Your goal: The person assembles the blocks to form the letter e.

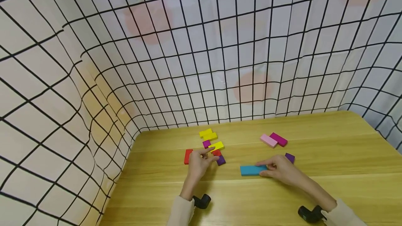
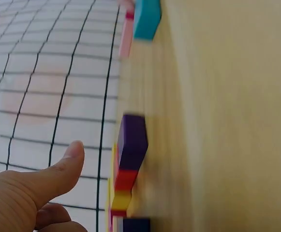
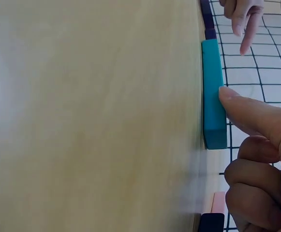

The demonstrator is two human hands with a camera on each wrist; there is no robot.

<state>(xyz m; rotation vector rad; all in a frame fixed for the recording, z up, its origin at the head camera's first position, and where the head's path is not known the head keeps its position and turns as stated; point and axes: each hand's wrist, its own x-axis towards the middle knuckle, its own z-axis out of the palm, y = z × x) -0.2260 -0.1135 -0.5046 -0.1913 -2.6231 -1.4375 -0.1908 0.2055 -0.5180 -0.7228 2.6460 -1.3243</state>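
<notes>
The right hand pinches a blue block; the left hand, thumb and forefinger spread, is so near that dipping might knock the nearest yellow block askew.

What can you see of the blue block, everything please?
The blue block is a long, flat rectangular piece, smooth and plain, more turquoise in the wrist views; its material is unclear. It appears to lie on the wood-grained table, running left to right. The right hand pinches it; no other block touches it.
</notes>
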